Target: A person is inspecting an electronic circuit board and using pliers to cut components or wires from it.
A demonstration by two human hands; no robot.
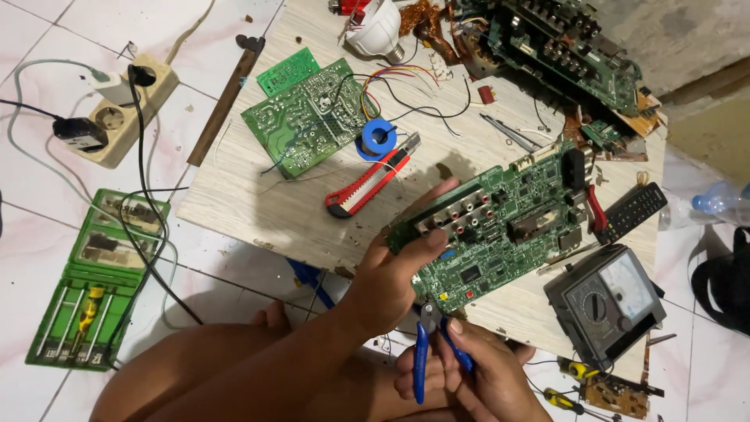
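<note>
My left hand grips the near left edge of a large green circuit board, thumb on top by a row of round sockets, holding it tilted over the wooden board. My right hand holds blue-handled cutters just below the circuit board's near edge, jaws pointing up at it.
A red utility knife, blue solder spool and two green circuit boards lie on the wood. An analog multimeter, black remote, white bulb, power strip and green tool case surround it.
</note>
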